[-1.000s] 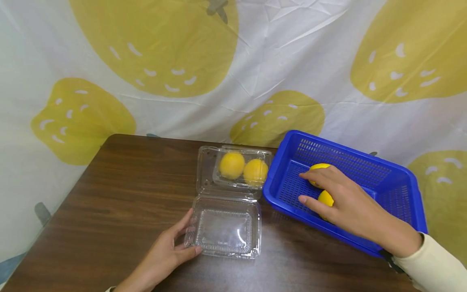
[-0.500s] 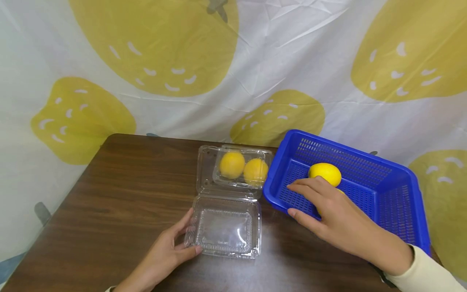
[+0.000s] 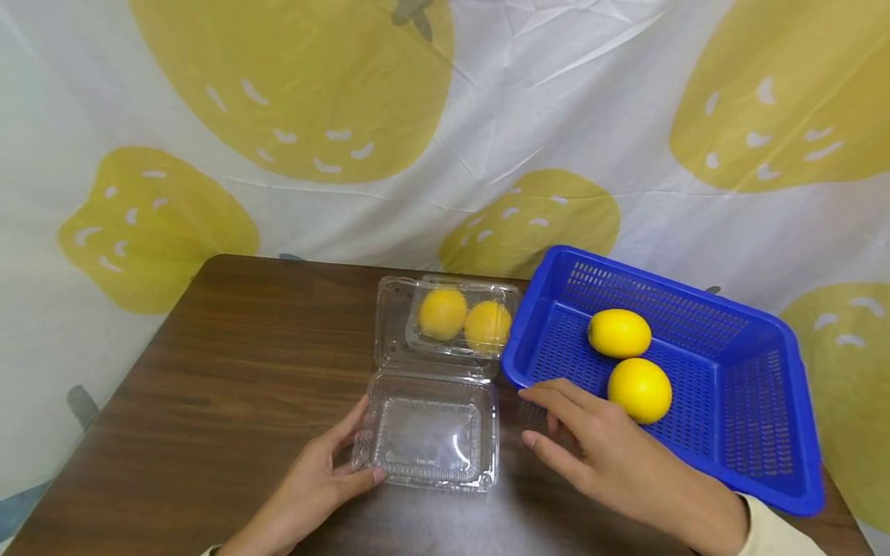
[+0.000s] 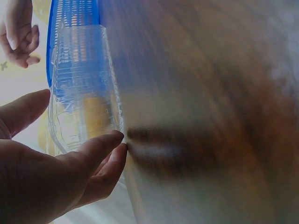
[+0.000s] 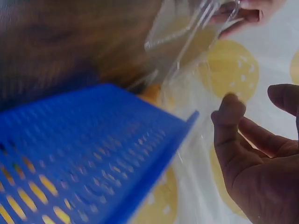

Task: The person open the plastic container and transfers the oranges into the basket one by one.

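An open clear plastic clamshell container (image 3: 431,432) lies on the wooden table, its lid (image 3: 392,340) folded back. My left hand (image 3: 320,471) holds the left side of its base, thumb at the near corner and fingers along the rim. In the left wrist view, the left hand's fingertips (image 4: 117,136) meet the container's lower edge. My right hand (image 3: 605,448) hovers over the near left rim of the blue basket (image 3: 758,417), fingers spread and nothing visible between them. An oval lemon (image 3: 620,333) and a rounder yellow fruit (image 3: 640,391) sit inside that basket.
Behind the open base, a second clear container (image 3: 424,351) encloses two round yellow fruits (image 3: 442,315); the folded-back lid overlaps it. A white cloth printed with yellow fruits (image 3: 334,224) hangs behind the table (image 3: 229,401).
My right hand has moved from above the fruits, left and toward me, to the basket's near rim, uncovering both fruits. The left hand and container have stayed put.
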Motion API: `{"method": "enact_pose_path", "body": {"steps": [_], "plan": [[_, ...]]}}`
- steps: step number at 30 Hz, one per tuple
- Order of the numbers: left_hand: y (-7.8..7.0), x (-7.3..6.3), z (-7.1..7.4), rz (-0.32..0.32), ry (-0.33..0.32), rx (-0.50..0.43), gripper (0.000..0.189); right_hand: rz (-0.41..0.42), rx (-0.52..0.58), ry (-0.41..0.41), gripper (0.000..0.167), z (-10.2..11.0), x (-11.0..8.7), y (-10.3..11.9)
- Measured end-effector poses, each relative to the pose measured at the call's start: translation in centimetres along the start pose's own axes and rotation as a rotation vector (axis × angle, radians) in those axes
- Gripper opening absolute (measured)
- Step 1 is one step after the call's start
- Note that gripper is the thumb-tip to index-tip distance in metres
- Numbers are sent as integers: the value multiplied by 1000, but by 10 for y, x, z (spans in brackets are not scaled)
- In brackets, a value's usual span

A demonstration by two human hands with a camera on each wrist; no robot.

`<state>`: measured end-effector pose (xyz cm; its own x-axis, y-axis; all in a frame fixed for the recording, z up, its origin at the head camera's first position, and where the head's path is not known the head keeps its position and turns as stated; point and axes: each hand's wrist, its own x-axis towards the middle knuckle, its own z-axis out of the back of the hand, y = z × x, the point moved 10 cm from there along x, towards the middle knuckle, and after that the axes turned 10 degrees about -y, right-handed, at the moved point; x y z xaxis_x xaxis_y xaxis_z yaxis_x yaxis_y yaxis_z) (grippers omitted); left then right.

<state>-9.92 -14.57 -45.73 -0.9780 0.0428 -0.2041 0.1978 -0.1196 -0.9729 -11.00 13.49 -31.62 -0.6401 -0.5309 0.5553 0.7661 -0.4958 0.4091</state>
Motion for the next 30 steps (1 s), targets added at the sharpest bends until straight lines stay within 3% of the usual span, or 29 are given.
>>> {"method": "enact_pose_path", "body": {"steps": [3, 9, 15, 30], "plan": [[0, 0, 1, 1, -16, 12, 102, -53, 51, 15, 37, -12, -8, -5], [0, 1, 1, -4, -31, 30, 103, -191, 52, 48, 47, -39, -28, -19], [-1, 1, 0, -14, -22, 30, 102, -256, 125, 47, 64, -60, -40, -26], [0, 2, 0, -9, -26, 27, 102, -238, 162, 18, 59, -83, -48, -22]]}}
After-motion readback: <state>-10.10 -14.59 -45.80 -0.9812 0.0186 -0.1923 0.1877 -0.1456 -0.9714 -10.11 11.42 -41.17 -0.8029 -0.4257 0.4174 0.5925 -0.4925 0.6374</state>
